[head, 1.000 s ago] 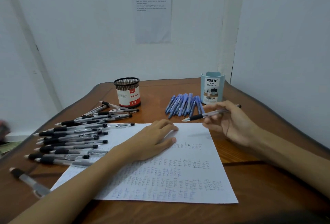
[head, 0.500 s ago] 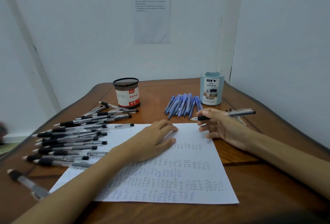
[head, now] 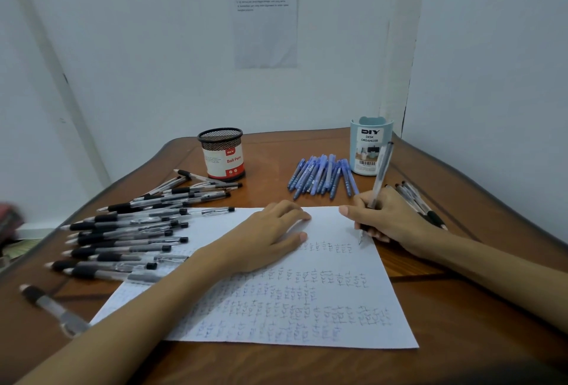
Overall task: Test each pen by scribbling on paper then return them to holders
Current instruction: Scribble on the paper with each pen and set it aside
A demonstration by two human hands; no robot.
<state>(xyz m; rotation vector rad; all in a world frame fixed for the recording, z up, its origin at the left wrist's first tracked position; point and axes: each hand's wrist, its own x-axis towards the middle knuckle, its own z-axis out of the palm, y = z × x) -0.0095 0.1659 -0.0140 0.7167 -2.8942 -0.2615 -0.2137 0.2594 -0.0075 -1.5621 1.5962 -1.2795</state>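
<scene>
Pen (head: 380,173) gripped in right hand (head: 388,218) stands steeply, tip down on paper (head: 322,301), cap end leaning toward blue organizer (head: 370,146). Left hand (head: 267,235) lies flat, fingers spread, on paper; blue pens (head: 322,175) beyond it.

Setting: plain desk corner in plastered white walls (head: 153,46), likely a home or small office. Wooden table (head: 461,363) is set against it; a printed instruction sheet (head: 266,16) is taped above; pen holders (head: 371,146) are stocked.
</scene>
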